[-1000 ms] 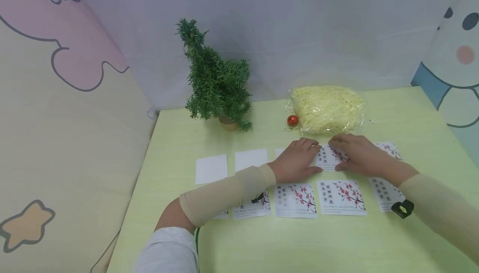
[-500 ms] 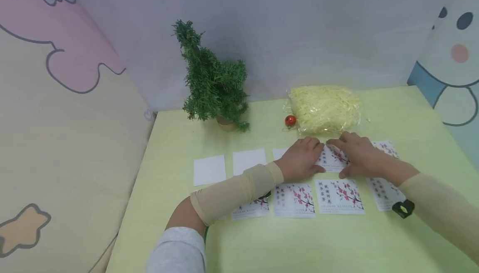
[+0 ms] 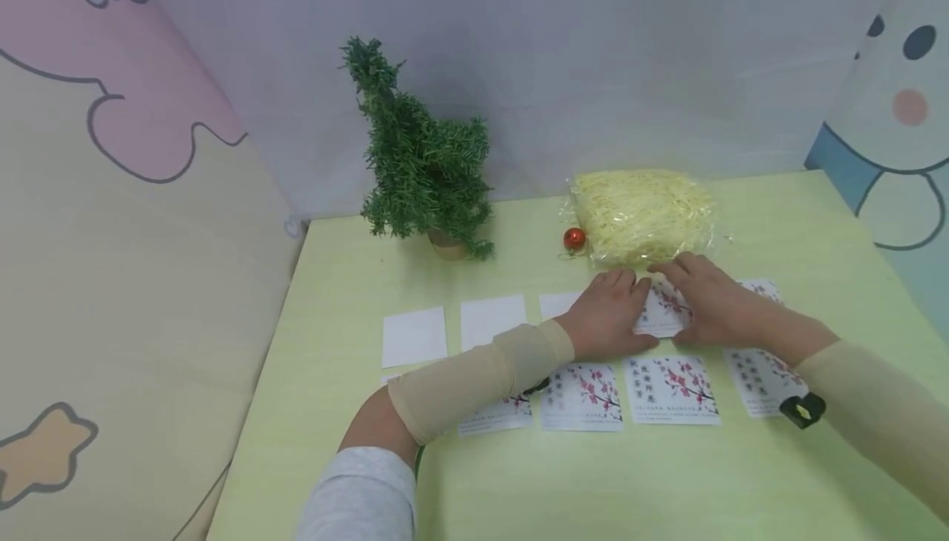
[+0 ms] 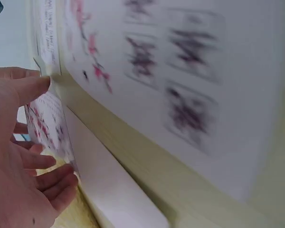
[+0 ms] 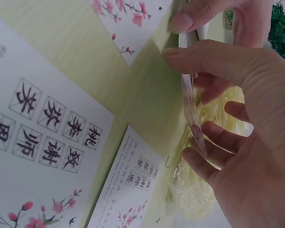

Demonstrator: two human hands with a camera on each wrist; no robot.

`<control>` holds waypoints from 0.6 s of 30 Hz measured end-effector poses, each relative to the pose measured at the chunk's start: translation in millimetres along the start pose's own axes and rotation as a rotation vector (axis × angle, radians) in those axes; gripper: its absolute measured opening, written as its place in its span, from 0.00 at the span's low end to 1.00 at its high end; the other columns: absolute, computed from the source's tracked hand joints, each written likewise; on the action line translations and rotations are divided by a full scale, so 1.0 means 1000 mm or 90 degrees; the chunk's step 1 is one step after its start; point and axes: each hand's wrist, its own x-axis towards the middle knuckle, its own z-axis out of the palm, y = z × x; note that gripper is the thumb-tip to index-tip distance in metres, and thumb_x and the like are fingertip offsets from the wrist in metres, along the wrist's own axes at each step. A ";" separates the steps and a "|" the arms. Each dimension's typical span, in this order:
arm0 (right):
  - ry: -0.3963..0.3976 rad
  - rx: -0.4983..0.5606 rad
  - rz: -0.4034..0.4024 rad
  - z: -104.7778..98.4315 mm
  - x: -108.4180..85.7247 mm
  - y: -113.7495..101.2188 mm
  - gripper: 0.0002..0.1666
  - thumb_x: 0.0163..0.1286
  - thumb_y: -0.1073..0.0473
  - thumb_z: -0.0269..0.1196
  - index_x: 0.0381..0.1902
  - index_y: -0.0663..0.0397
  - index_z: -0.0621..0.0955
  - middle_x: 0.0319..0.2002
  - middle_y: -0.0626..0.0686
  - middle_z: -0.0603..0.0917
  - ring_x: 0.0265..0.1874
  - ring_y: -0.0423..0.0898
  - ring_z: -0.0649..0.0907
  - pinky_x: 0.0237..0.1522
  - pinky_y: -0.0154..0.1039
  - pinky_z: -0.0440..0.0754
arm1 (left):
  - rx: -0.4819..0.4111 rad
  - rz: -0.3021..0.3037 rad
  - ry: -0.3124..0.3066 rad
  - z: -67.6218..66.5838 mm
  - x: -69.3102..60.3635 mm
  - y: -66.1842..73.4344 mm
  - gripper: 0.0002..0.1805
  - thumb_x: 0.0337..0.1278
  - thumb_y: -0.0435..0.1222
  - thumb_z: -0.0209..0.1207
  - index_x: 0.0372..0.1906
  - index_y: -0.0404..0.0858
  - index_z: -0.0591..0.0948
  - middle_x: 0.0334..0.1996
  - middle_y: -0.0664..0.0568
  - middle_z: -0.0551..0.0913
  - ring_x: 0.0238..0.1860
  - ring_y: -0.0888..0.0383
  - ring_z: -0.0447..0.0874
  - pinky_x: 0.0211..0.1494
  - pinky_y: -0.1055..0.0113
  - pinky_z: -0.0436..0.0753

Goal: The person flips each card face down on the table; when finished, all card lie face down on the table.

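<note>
In the head view, both hands are at one white card printed with black Chinese characters and a pink blossom branch, in the back row. My left hand holds its left side, thumb at the near edge and fingers at the far edge. At its right side my right hand holds it the same way. The right wrist view shows this card nearly edge-on, between the thumb and fingers of the right hand. The left wrist view shows the left hand beside the same card.
Front-row printed cards lie nearer. Blank white cards are at back left, and another printed card is at back right. Behind stand a green artificial tree, a red ball and a bag of yellow shreds.
My left hand has shifted right along the card, covering more of its left side. My right hand's fingers have moved slightly farther back. The row positions look the same.
</note>
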 end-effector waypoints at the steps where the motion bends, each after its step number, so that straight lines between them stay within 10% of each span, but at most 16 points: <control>1: 0.006 0.004 -0.008 -0.001 -0.001 0.000 0.67 0.45 0.59 0.89 0.80 0.62 0.68 0.61 0.62 0.76 0.59 0.60 0.77 0.64 0.64 0.82 | -0.014 -0.002 0.006 -0.001 0.003 0.002 0.54 0.74 0.71 0.55 0.88 0.39 0.60 0.75 0.53 0.71 0.75 0.59 0.65 0.84 0.66 0.61; 8: 0.048 0.014 -0.049 -0.004 -0.003 -0.001 0.68 0.45 0.61 0.89 0.80 0.61 0.67 0.63 0.63 0.76 0.62 0.61 0.78 0.67 0.65 0.81 | -0.076 -0.047 0.012 -0.006 0.016 0.011 0.62 0.67 0.68 0.63 0.90 0.38 0.50 0.80 0.51 0.67 0.79 0.59 0.63 0.85 0.72 0.58; 18: 0.020 0.134 0.059 -0.019 -0.017 0.005 0.87 0.53 0.60 0.87 0.92 0.50 0.39 0.84 0.71 0.60 0.78 0.79 0.66 0.75 0.76 0.66 | -0.298 -0.127 0.034 -0.014 0.011 0.018 0.70 0.60 0.63 0.74 0.92 0.53 0.39 0.75 0.55 0.63 0.68 0.65 0.67 0.71 0.75 0.76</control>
